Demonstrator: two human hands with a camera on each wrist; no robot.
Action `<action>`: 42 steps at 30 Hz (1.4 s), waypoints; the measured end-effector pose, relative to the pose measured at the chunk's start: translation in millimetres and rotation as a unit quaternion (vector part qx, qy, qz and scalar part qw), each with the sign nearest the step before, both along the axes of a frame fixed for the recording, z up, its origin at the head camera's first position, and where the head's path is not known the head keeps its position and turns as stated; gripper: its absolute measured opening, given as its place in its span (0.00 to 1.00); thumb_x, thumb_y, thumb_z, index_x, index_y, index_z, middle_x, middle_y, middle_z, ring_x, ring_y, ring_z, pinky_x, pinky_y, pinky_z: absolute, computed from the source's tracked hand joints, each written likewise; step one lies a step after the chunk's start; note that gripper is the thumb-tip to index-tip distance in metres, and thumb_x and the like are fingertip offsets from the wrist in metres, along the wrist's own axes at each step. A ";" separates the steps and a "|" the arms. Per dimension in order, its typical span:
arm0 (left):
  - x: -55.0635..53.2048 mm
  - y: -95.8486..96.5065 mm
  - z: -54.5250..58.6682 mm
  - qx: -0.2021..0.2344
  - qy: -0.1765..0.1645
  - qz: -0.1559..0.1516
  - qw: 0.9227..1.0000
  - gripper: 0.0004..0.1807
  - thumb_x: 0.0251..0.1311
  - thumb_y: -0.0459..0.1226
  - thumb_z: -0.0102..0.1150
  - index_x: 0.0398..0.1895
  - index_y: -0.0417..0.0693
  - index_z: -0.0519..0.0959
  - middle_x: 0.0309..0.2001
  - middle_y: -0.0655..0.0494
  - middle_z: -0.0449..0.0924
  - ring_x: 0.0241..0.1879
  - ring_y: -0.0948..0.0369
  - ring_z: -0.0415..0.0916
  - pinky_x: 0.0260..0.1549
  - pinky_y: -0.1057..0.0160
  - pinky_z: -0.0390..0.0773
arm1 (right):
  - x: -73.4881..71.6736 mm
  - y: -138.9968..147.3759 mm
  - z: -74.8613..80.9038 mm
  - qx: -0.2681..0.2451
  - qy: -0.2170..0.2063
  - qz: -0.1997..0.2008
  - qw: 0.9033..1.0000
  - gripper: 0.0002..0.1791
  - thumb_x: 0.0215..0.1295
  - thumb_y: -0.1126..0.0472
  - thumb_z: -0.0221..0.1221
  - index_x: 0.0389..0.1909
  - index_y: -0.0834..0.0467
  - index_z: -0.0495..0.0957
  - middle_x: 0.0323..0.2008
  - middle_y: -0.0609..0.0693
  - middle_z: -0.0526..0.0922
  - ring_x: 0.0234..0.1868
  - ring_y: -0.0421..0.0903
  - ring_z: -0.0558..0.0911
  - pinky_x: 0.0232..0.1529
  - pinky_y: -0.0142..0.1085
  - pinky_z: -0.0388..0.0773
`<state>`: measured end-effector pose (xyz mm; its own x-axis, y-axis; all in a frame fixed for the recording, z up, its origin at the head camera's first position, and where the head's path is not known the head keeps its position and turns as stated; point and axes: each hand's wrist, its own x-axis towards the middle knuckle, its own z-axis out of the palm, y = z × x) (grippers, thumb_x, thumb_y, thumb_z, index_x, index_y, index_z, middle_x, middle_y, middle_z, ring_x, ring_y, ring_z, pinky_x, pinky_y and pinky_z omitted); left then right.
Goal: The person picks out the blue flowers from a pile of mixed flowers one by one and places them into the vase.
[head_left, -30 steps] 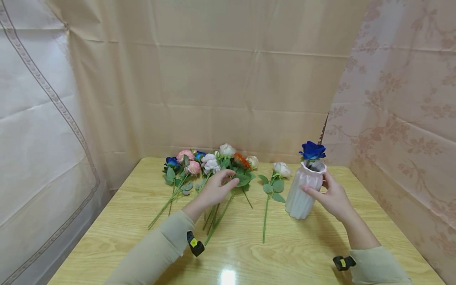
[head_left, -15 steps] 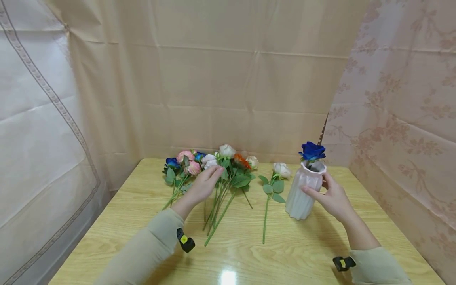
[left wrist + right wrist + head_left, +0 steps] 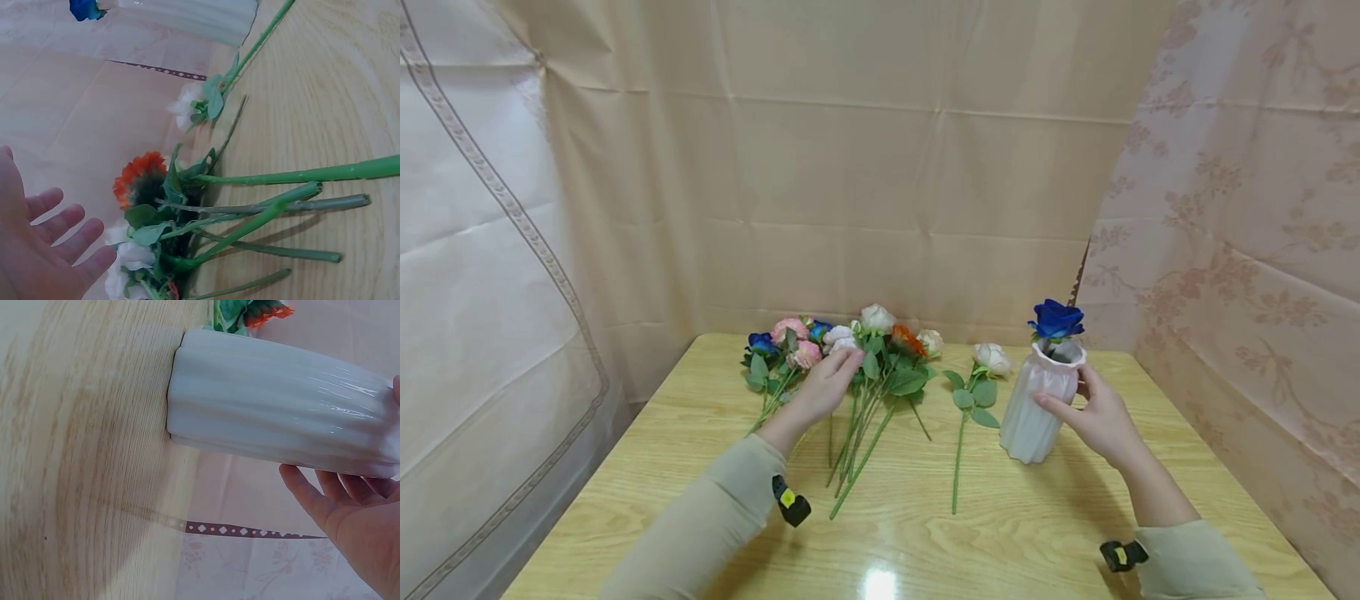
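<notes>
On the right of the head view my right hand (image 3: 1103,417) grips a white ribbed vase (image 3: 1036,410) near its neck, thumb at the front and fingers behind. Out of the vase rises a blue rose (image 3: 1057,318); its stem is mostly hidden inside. The right wrist view shows the vase's base standing on the wood. My left hand (image 3: 822,387) hovers over the heap of flowers, close to the pale white bloom (image 3: 840,337). In the left wrist view its fingers (image 3: 69,219) are apart and loosely bent, holding nothing. Beside them lie an orange flower (image 3: 140,178) and several green stems.
A single white rose (image 3: 993,359) lies between the heap and the vase. Pink flowers (image 3: 807,353) and a dark blue flower (image 3: 762,342) lie at the heap's left. Behind the wooden table (image 3: 910,542) hangs a beige cloth (image 3: 835,183), with patterned cloth to the right.
My left hand has drawn back leftward from the large leaves near the orange flower toward the pale white bloom, moving little in the last half second. The right hand and vase stay put.
</notes>
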<state>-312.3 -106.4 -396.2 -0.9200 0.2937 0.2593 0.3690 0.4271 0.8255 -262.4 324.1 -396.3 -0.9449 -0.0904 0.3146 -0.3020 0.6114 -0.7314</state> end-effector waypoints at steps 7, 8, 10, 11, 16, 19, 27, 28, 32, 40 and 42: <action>-3.1 5.5 -10.0 -0.003 -0.007 0.010 1.000 0.29 0.81 0.55 0.38 0.68 0.45 0.74 0.64 0.45 0.76 0.65 0.49 0.71 0.63 0.46 0.69 | -0.1 0.3 0.5 -0.003 -0.006 0.001 1.000 0.46 0.68 0.44 0.66 0.79 0.56 0.55 0.68 0.66 0.69 0.64 0.68 0.71 0.52 0.63 0.78; -3.2 6.4 -11.4 -0.005 -0.006 0.010 1.000 0.29 0.81 0.54 0.38 0.68 0.45 0.74 0.64 0.45 0.76 0.64 0.49 0.71 0.62 0.45 0.70 | 0.0 0.2 0.7 -0.004 -0.007 0.002 1.000 0.47 0.68 0.44 0.66 0.79 0.56 0.55 0.68 0.66 0.68 0.64 0.68 0.71 0.52 0.63 0.77; -3.0 7.8 -14.0 -0.007 -0.010 0.011 1.000 0.29 0.81 0.55 0.38 0.66 0.46 0.75 0.62 0.45 0.77 0.63 0.49 0.73 0.60 0.45 0.71 | 0.5 -0.1 1.1 -0.004 -0.008 0.001 1.000 0.47 0.68 0.43 0.66 0.79 0.56 0.55 0.68 0.66 0.68 0.64 0.68 0.71 0.52 0.63 0.77; -2.8 8.5 -15.5 -0.012 -0.013 0.013 1.000 0.29 0.80 0.56 0.38 0.67 0.47 0.75 0.62 0.46 0.77 0.62 0.50 0.73 0.59 0.46 0.72 | 0.7 -0.1 1.2 -0.005 -0.008 0.001 1.000 0.46 0.68 0.44 0.66 0.79 0.56 0.55 0.68 0.66 0.68 0.64 0.68 0.71 0.52 0.63 0.77; -4.5 12.4 -24.0 -0.029 -0.025 0.022 0.999 0.30 0.80 0.58 0.36 0.65 0.48 0.75 0.56 0.47 0.78 0.55 0.51 0.75 0.53 0.46 0.73 | 0.5 -0.2 1.1 -0.001 -0.004 0.000 1.000 0.46 0.68 0.44 0.66 0.79 0.56 0.55 0.68 0.66 0.69 0.65 0.68 0.71 0.52 0.63 0.77; -6.8 15.9 -28.5 -0.027 -0.033 0.026 0.999 0.31 0.80 0.58 0.37 0.67 0.46 0.74 0.60 0.46 0.77 0.60 0.50 0.74 0.58 0.45 0.72 | -0.2 0.0 0.7 0.000 -0.002 -0.001 1.000 0.46 0.68 0.44 0.66 0.79 0.56 0.55 0.68 0.66 0.69 0.64 0.68 0.71 0.52 0.63 0.77; -10.2 24.9 -33.9 -0.039 -0.049 0.032 0.998 0.30 0.80 0.55 0.39 0.68 0.44 0.74 0.63 0.47 0.77 0.64 0.48 0.72 0.62 0.45 0.71 | -0.4 0.4 -1.4 0.000 -0.004 -0.001 1.000 0.46 0.68 0.43 0.66 0.78 0.56 0.55 0.67 0.66 0.69 0.64 0.67 0.71 0.52 0.62 0.78; -11.1 25.7 -34.7 -0.042 -0.050 0.032 0.997 0.30 0.80 0.55 0.39 0.68 0.44 0.75 0.63 0.47 0.77 0.64 0.48 0.72 0.62 0.45 0.71 | -0.3 0.7 -1.5 0.000 -0.004 -0.001 1.000 0.46 0.68 0.43 0.66 0.79 0.56 0.55 0.67 0.65 0.69 0.64 0.67 0.71 0.52 0.62 0.78; -13.5 27.8 -36.7 -0.055 -0.057 0.034 0.996 0.31 0.80 0.55 0.40 0.68 0.42 0.75 0.64 0.45 0.76 0.65 0.46 0.71 0.62 0.45 0.71 | 0.7 1.2 -1.3 -0.006 -0.006 0.004 1.000 0.46 0.69 0.44 0.66 0.79 0.55 0.54 0.67 0.65 0.69 0.64 0.67 0.72 0.52 0.63 0.77; -17.2 28.5 -39.2 -0.060 -0.083 0.037 0.994 0.34 0.78 0.60 0.39 0.67 0.44 0.75 0.63 0.46 0.76 0.64 0.47 0.72 0.61 0.45 0.72 | 0.5 0.9 -1.7 -0.004 0.001 0.001 1.000 0.45 0.68 0.44 0.66 0.78 0.56 0.56 0.65 0.65 0.71 0.62 0.66 0.73 0.51 0.61 0.78; -18.8 28.9 -40.1 -0.065 -0.087 0.037 0.993 0.36 0.77 0.62 0.38 0.68 0.45 0.75 0.63 0.47 0.77 0.64 0.47 0.72 0.61 0.45 0.72 | 0.2 0.8 -1.6 -0.002 0.003 0.002 1.000 0.46 0.68 0.44 0.66 0.78 0.57 0.56 0.66 0.65 0.71 0.62 0.66 0.73 0.51 0.61 0.78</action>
